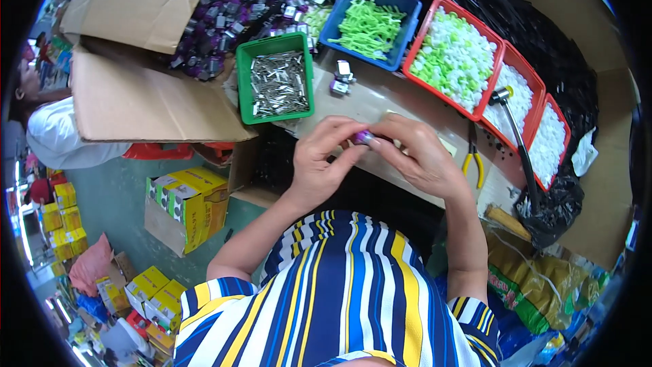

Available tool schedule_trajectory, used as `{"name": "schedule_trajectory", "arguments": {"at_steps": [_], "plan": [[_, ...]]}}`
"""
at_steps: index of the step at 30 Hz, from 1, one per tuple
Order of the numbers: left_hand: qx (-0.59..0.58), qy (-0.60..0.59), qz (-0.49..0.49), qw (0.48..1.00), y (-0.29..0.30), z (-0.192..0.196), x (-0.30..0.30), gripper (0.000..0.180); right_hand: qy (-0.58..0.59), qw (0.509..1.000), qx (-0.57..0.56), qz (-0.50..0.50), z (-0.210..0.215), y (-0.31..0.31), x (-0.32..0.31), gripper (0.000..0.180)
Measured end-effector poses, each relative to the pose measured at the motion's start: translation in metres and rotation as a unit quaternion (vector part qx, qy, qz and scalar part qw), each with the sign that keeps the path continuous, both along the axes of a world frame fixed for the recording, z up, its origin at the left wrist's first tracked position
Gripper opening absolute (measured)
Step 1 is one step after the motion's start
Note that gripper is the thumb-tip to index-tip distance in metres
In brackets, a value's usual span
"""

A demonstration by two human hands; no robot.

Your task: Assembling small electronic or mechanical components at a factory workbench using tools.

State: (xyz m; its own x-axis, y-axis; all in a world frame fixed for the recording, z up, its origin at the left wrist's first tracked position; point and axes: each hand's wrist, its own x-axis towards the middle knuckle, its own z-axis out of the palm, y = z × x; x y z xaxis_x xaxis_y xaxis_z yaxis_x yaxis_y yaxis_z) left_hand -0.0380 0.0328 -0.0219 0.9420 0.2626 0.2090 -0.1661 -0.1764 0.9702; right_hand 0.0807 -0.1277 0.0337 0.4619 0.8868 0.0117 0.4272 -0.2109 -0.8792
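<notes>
My left hand (324, 156) and my right hand (418, 153) meet over the front edge of a cardboard-covered bench (380, 98). Together they pinch a small purple part (363, 138) between the fingertips; most of it is hidden by the fingers. Just beyond the hands, two more small purple-and-silver parts (341, 77) lie on the bench. A green tray of silver metal clips (277, 81) stands to the far left of my hands.
A blue tray of lime-green plastic pieces (370, 26), red trays of white and green pieces (456, 56), a hammer (515, 139) and yellow-handled pliers (473, 162) lie to the right. An open cardboard box of purple parts (217, 24) sits at back left. Yellow cartons (187, 204) stand on the floor; another person (51, 132) is at left.
</notes>
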Motion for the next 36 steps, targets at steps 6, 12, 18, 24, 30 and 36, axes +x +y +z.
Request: {"name": "schedule_trajectory", "arguments": {"at_steps": [6, 12, 18, 24, 30, 36], "plan": [[-0.281, 0.045, 0.002, 0.959, -0.014, 0.004, 0.010, 0.026, -0.153, 0.972, 0.039, -0.172, 0.004, -0.009, -0.025, 0.030], [-0.397, 0.163, -0.061, 0.901, -0.014, 0.007, 0.014, 0.027, -0.349, 0.923, 0.005, -0.164, 0.001, -0.020, -0.029, 0.038], [-0.092, 0.063, 0.002, 0.994, -0.016, -0.001, 0.016, 0.032, -0.265, 0.936, 0.008, -0.232, -0.016, -0.037, -0.017, 0.029], [0.099, 0.017, 0.048, 0.994, -0.014, 0.002, 0.015, 0.029, -0.242, 0.937, 0.010, -0.251, -0.037, -0.030, -0.011, 0.027], [0.260, -0.082, 0.052, 0.961, -0.022, -0.005, 0.022, 0.031, -0.225, 0.938, 0.001, -0.264, -0.043, -0.028, -0.012, 0.027], [0.397, -0.166, 0.007, 0.903, -0.028, -0.010, 0.033, 0.031, -0.216, 0.937, 0.002, -0.275, -0.042, -0.030, -0.013, 0.025]]}}
